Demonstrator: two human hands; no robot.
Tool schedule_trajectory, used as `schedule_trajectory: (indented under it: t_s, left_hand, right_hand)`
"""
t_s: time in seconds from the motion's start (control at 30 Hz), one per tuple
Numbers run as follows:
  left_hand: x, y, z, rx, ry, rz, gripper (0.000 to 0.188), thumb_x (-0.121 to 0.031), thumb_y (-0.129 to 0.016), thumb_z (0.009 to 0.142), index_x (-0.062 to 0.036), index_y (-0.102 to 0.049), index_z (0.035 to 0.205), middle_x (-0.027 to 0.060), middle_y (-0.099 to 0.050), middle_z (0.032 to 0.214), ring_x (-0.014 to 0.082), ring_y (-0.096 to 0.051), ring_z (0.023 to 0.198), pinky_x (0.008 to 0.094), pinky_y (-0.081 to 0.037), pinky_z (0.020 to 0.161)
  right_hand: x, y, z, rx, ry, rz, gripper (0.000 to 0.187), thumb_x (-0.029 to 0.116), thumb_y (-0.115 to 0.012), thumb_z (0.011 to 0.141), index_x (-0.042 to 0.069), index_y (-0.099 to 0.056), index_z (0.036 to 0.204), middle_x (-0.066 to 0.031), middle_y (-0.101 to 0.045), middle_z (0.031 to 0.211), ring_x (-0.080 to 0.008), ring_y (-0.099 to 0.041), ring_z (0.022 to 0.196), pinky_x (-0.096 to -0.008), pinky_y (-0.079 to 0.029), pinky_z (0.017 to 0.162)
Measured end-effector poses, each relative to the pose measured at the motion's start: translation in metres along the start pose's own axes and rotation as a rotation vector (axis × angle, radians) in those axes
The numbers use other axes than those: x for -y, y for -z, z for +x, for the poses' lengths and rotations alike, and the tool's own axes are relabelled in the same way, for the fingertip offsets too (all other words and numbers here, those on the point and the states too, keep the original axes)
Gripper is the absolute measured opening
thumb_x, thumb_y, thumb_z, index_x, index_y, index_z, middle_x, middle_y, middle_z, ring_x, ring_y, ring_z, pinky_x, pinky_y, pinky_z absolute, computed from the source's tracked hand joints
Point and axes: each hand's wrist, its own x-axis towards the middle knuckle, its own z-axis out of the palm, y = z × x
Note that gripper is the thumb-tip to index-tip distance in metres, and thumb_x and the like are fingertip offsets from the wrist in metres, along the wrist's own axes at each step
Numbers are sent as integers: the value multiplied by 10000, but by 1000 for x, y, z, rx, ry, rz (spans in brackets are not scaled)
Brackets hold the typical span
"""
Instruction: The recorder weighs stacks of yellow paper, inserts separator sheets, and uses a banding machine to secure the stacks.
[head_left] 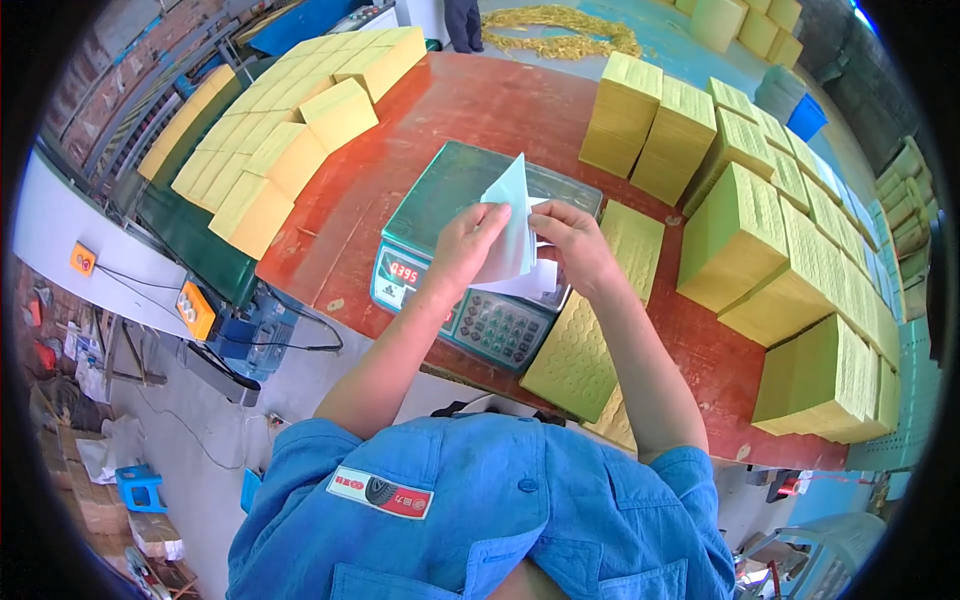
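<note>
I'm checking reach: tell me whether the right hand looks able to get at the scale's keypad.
Probably yes: the keypad lies mostly uncovered on the near side of the paper, though the right hand seems to be pinching paper and might need to let go.

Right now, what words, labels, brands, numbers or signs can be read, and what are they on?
Scale display: glowing red digits, which I won't repeat.
White label below it: too small to read.
Keypad: key markings too small to read.
Shirt patch: printed characters, also not repeated.
Papers: no readable print visible.
</note>
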Motion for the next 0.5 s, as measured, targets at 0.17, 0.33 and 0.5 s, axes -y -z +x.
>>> schedule_trajectory:
  t_s: [0.17, 0.33, 0.5]
  left_hand:
    - [-11, -2, 11, -71, 26, 203, 487, -446, -680, 872, -6, -609, 1067, 60, -618, 969, 125, -561, 883, 275, -448, 810]
    - [-11, 2, 12, -10, 38, 79, 494, -469, -699, 849, -26, -608, 1048, 58, -613, 951, 121, -563, 888, 286, -451, 804]
    - [1, 8, 13, -7, 36, -21, 388, -391, -684, 880, -30, -614, 1006, 42, -615, 930, 114, -573, 858, 277, -459, 758]
  right_hand:
    - [-2, -5, 3, 23, 17, -9, 179, 175, -612, 925, 18, -657, 999, -62, -647, 972, -154, -611, 915, -333, -529, 790]
    - [-1, -7, 1, 7, 18, -20, 185, 178, -609, 927, 20, -657, 1009, -62, -646, 981, -158, -610, 919, -329, -525, 789]
    - [-2, 0, -5, -57, 10, -33, 203, 146, -602, 922, -5, -643, 1051, -74, -651, 981, -166, -619, 934, -326, -531, 784]
